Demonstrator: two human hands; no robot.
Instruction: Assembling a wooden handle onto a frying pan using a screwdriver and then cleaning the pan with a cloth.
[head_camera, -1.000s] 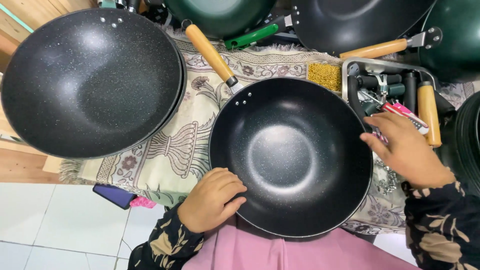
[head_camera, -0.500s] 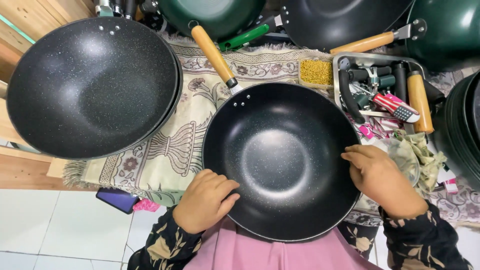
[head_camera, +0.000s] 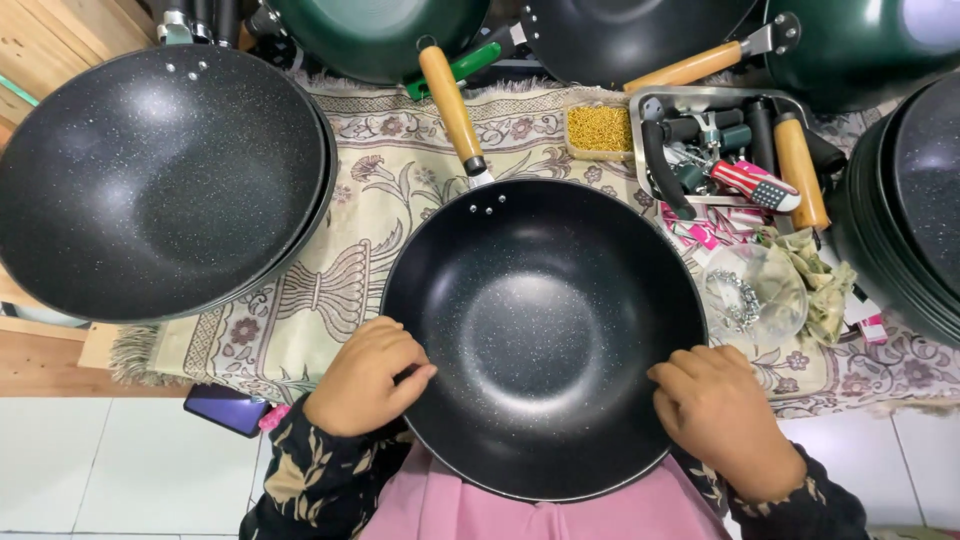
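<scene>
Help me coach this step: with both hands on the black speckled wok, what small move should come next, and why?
Probably close the fingers firmly on the rim. The left hand and right hand rest on opposite near edges of the black speckled wok with the wooden handle, which overhangs the patterned cloth toward the person's lap, so a secure two-sided grip seems wise first.

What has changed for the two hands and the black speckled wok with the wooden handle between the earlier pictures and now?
The right hand left the metal tray of tools and came back and down to grip the near right rim of the black speckled wok with the wooden handle. The left hand stayed on the near left rim. The wok stayed on the patterned cloth, as did the large black wok at left.
</scene>
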